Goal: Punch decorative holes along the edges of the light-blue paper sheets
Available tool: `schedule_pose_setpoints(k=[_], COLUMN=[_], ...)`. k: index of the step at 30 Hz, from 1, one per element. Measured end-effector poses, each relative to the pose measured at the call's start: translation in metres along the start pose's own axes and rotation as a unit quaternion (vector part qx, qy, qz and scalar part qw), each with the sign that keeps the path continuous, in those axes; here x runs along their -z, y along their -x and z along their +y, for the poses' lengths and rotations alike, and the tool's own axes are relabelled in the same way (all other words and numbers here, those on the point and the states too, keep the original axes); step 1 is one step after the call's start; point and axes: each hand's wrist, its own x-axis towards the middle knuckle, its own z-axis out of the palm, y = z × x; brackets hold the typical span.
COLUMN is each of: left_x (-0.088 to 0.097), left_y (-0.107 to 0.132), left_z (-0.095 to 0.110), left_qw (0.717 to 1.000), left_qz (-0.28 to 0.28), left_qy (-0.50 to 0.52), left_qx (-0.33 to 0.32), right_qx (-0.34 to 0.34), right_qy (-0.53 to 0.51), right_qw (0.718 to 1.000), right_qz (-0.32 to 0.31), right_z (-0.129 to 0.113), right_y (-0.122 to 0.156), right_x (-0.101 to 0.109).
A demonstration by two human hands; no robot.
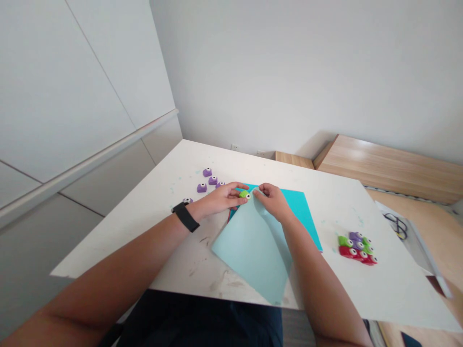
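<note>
My left hand (224, 196), with a black band on its wrist, is closed round a small green clip (244, 194) with a googly eye. The clip is at the top corner of a pale blue sheet (253, 241); I cannot tell whether it grips the paper. Pinched between thumb and fingers of my right hand (269, 198) is the same corner of the sheet. The sheet lies slanted, partly over a bright teal board or folder (302, 212), and reaches to the table's front edge. My right forearm covers part of both.
Several purple eye clips (201, 188) lie on the white table (162, 178) left of the sheet, one partly behind my wrist. At the right sits a cluster of purple, green and red clips (356, 248). Beyond the right edge are a black cable (396, 225) and wooden furniture (390, 168).
</note>
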Motion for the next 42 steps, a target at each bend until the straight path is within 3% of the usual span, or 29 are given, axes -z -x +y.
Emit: schedule_pose_setpoints(k=[3, 6, 13, 25, 35, 42], left_x=[-0.008, -0.012, -0.009, -0.010, -0.013, -0.021], left_y=[-0.001, -0.001, 0.002, 0.003, -0.001, -0.004], left_z=[0.003, 0.006, 0.006, 0.013, 0.006, -0.002], left_qw=[0.997, 0.993, 0.995, 0.997, 0.995, 0.985], left_qz=[0.060, 0.085, 0.055, 0.069, 0.074, 0.131], left_qy=[0.032, 0.065, 0.085, 0.042, 0.013, -0.048], left_qx=[-0.023, -0.041, -0.006, -0.007, -0.062, -0.103], right_qx=[0.010, 0.031, 0.066, 0.081, 0.090, 0.101], right_qy=[-0.010, -0.006, 0.027, 0.049, 0.072, 0.076], right_qw=[1.000, 0.998, 0.992, 0.991, 0.989, 0.986], right_qz=[0.024, 0.055, 0.108, 0.099, 0.092, 0.107], right_z=[-0.005, -0.015, -0.028, -0.033, -0.039, -0.036], right_y=[0.001, 0.005, 0.011, 0.013, 0.016, 0.016], right_x=[-0.003, -0.004, -0.003, 0.002, 0.003, -0.003])
